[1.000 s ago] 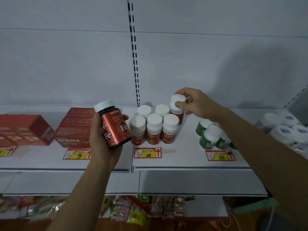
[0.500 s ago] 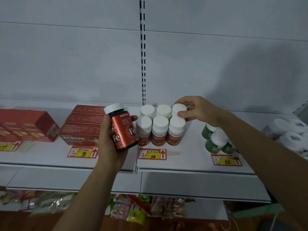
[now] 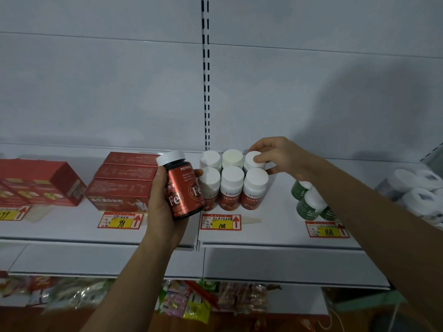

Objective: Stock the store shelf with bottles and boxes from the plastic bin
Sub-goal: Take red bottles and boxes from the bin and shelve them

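My left hand (image 3: 163,212) grips a dark red bottle (image 3: 184,188) with a white cap and "Fe" on its label, held tilted in front of the white shelf (image 3: 275,233). My right hand (image 3: 280,156) pinches the cap of a white-capped red bottle (image 3: 253,160) standing at the back right of a two-row cluster of like bottles (image 3: 231,185) above the "108" price tag (image 3: 220,221). The plastic bin is out of view.
Stacked red boxes (image 3: 124,180) sit left of the held bottle, more red boxes (image 3: 36,183) at far left. Green white-capped bottles (image 3: 309,202) stand under my right forearm. White bottles (image 3: 417,188) lie at far right. Snack packets (image 3: 189,300) fill the lower shelf.
My right hand lowered the white-capped bottle from above the cluster down into the back row, where it now stands. My left hand kept holding the Fe bottle.
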The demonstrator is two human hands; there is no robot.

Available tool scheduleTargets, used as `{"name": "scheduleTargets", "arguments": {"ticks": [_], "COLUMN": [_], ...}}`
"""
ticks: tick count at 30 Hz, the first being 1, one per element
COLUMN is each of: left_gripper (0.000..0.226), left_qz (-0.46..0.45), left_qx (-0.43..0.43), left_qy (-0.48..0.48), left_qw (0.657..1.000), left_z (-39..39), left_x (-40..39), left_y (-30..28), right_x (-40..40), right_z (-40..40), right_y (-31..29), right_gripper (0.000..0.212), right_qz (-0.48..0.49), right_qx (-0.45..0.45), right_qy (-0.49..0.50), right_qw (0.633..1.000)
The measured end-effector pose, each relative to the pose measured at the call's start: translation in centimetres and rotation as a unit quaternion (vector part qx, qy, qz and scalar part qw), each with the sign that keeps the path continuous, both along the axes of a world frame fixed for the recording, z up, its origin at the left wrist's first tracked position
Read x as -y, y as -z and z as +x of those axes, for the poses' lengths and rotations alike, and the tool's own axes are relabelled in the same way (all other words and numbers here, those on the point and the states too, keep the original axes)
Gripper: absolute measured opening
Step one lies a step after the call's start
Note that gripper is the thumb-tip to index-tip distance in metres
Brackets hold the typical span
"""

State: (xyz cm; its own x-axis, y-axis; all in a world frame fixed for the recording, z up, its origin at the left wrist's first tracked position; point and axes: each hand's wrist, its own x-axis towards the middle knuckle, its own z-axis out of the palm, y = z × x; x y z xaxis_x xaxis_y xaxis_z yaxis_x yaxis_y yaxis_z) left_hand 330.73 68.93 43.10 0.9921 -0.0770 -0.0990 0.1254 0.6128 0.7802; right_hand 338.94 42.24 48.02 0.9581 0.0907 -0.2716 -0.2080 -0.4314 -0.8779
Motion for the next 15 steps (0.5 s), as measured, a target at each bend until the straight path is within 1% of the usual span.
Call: {"name": "scheduleTargets", "arguments": {"ticks": [4, 7, 10, 11, 14, 15], "left_gripper": [0.058, 0.075, 0.067, 0.068, 0.087, 0.085], "left_qz": [0.002, 0.001, -0.007, -0.009, -0.013, -0.015], "left_qx": [-0.007, -0.008, -0.008, -0.012, -0.011, -0.009], "left_qy": [-0.003, -0.008, -0.006, -0.005, 0.001, 0.003], "left_qw": [1.000, 1.000, 1.000, 1.000, 1.000, 1.000], "left_z": [0.08, 0.13, 0.17, 0.17, 0.14, 0.13], "left_x": [-0.02, -0.05, 0.02, 0.05, 0.02, 0.02], "left_y": [-0.03, 0.01, 0.15, 0.10, 0.08, 0.11], "right_x": [-0.09, -0.18, -0.19, -0.18, -0.28, -0.26], "right_z": [0.07, 0.02, -0.14, -0.17, -0.32, -0.36], "right_y": [-0.04, -0.10, -0.19, -0.24, -0.46, -0.45], "right_gripper": [0.021, 0.020, 0.019, 0.019, 0.020, 0.020], "right_qz": [0.002, 0.002, 0.011, 0.014, 0.011, 0.010], "right_qx": [-0.002, -0.003, -0.006, -0.007, -0.008, -0.009], "right_qy": [0.001, 0.002, 0.006, 0.008, 0.006, 0.005], "right_qw": [1.000, 1.000, 1.000, 1.000, 1.000, 1.000]}}
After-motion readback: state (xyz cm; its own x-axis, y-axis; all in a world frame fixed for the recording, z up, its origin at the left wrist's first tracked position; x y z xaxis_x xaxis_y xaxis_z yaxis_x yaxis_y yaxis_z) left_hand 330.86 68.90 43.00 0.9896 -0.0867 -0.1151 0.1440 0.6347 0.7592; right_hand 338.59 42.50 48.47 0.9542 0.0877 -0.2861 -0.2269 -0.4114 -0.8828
